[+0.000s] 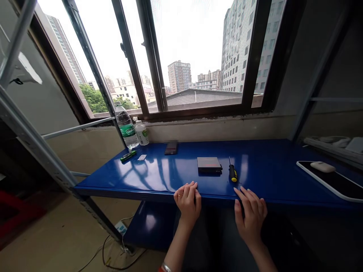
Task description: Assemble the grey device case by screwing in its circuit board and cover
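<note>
Blue metal counter (pixel 263 166), left hand (pixel 187 202) rested empty and loosely curled on the near edge, right hand (pixel 251 215) empty with fingers spread, just near a yellow-handled screwdriver (pixel 233 173) lying right of a flat dark box (pixel 209 164).

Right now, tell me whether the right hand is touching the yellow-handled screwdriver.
Apart. The head view shows the right hand stopping just short of the yellow-handled screwdriver, with a strip of blue tabletop visible between them.

Bright window (pixel 187 49) daylight; glossy glare; edges bowed
</note>
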The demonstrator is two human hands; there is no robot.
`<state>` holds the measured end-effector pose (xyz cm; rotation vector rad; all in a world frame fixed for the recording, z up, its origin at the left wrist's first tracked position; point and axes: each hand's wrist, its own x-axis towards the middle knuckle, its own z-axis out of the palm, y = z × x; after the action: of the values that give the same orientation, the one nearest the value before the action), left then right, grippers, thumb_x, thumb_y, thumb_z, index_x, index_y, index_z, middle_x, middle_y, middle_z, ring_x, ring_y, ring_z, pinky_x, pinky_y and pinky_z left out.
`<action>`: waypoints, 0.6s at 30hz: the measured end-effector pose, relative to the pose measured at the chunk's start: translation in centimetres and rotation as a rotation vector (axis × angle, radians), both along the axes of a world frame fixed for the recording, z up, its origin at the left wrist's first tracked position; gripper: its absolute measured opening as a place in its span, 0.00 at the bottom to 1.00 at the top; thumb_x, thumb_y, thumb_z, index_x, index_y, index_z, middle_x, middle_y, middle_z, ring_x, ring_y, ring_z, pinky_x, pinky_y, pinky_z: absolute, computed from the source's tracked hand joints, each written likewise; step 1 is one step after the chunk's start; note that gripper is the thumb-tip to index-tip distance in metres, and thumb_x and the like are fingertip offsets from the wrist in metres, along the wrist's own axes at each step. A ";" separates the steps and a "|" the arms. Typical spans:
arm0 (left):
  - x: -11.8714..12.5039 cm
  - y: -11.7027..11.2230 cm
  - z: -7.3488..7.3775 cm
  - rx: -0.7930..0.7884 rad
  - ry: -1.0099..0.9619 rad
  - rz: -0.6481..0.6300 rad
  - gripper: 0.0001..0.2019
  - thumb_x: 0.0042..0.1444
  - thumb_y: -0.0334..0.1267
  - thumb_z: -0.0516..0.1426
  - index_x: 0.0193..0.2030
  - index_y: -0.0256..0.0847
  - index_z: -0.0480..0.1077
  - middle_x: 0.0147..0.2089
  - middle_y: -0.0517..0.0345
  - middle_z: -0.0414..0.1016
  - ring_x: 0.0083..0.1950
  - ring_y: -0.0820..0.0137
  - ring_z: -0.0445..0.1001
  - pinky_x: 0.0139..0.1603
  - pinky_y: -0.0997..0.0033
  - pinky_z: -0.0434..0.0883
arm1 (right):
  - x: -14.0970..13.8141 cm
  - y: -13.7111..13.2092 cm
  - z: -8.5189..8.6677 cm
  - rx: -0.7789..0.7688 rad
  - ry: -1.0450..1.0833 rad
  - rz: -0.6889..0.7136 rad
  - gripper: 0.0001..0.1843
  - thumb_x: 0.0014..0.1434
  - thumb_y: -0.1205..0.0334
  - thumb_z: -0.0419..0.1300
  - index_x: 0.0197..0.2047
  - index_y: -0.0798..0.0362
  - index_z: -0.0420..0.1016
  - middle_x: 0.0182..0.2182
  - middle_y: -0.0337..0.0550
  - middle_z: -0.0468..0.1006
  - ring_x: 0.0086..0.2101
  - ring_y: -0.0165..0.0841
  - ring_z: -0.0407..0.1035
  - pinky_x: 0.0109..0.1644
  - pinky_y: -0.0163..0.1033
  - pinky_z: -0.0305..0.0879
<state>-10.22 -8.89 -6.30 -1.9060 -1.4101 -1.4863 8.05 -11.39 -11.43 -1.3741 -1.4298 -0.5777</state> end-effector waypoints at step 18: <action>0.0 0.3 -0.2 0.046 -0.008 -0.001 0.12 0.59 0.31 0.51 0.40 0.43 0.76 0.40 0.57 0.82 0.44 0.64 0.75 0.48 0.60 0.59 | 0.7 -6.0 5.0 0.044 0.613 0.399 0.17 0.67 0.56 0.46 0.53 0.51 0.68 0.55 0.51 0.68 0.53 0.42 0.66 0.53 0.53 0.65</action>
<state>-10.22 -8.61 -6.51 -1.8757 -1.3672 -1.5150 8.75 -17.35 -6.46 -1.0589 -1.1243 0.0752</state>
